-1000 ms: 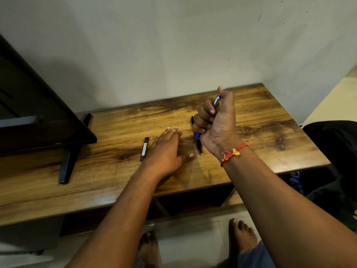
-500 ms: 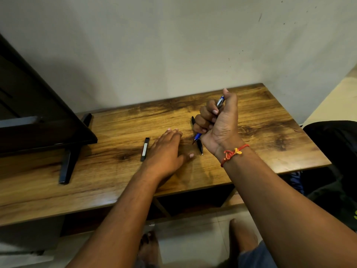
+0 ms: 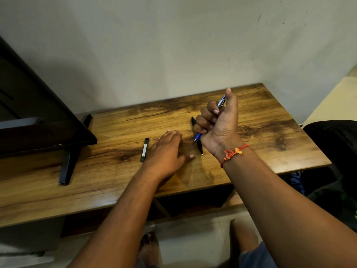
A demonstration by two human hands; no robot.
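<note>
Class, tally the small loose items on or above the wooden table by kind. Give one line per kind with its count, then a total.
Pens: 2, a blue pen held in the right hand and a black pen lying on the table.
Sticks: 1, a flat black stick lying beside the left hand.
Total: 3

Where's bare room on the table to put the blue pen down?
Right end of the table, between the right hand and the edge, is bare. So is the front strip between the TV foot and left hand. Crowded in the middle: black stick, black pen, blue pen.
</note>
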